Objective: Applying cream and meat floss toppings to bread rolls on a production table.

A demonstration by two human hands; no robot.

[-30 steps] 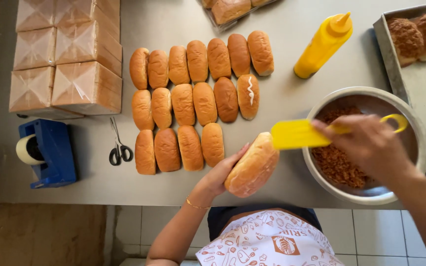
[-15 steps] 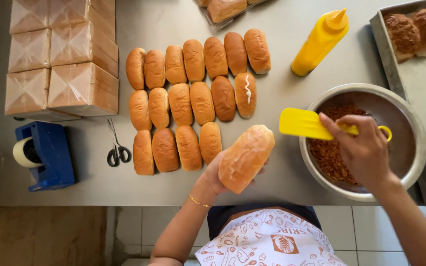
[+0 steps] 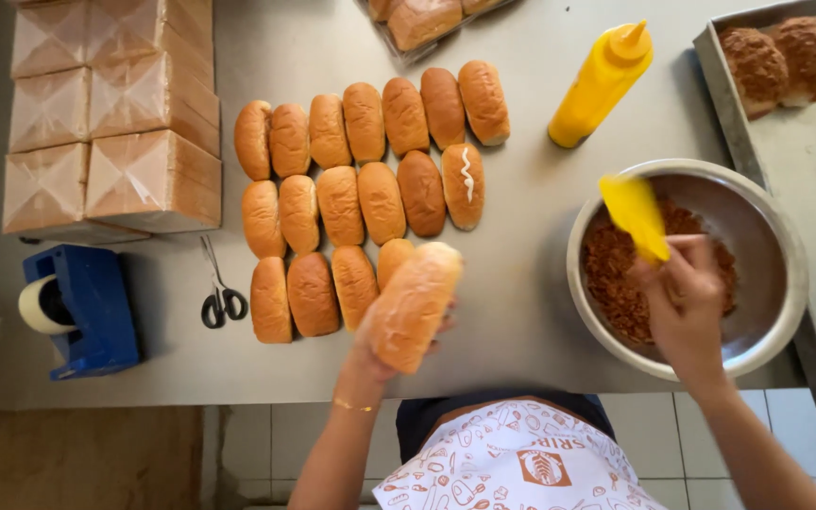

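Left hand (image 3: pixel 384 345) is closed around a long bread roll (image 3: pixel 412 305), held lifted above the front edge of the counter (image 3: pixel 521 312), just in front of the rows of rolls (image 3: pixel 361 189) laid out there. The grip wraps the roll from below; the fingers are mostly hidden behind the bread, so how tightly they press cannot be told.

Right hand (image 3: pixel 687 302) is closed on the handle of a yellow spatula (image 3: pixel 635 215), whose blade stands over the metal bowl (image 3: pixel 776 236). The bowl holds a reddish-brown crumbly filling (image 3: pixel 616 283). The blade is blurred; whether it carries filling cannot be told.

Also noted: one roll in the middle row bears a white stripe of sauce (image 3: pixel 467 172). A yellow squeeze bottle (image 3: pixel 602 85) stands beyond the bowl. A metal tray (image 3: pixel 805 170) at far right carries two coated pieces at its far end. Scissors (image 3: pixel 219 293), a blue tape dispenser (image 3: pixel 82 312) and stacked wrapped boxes (image 3: pixel 115 123) sit on the left of the counter.

Assessment: the work in hand appears to be loading the spatula and filling the held roll. To do it well, bring the roll close beside the bowl rim so that loose filling falls back into the bowl and not on the counter. Hold the roll level with a light grip so the soft bread does not crush. Take a modest load on the blade.
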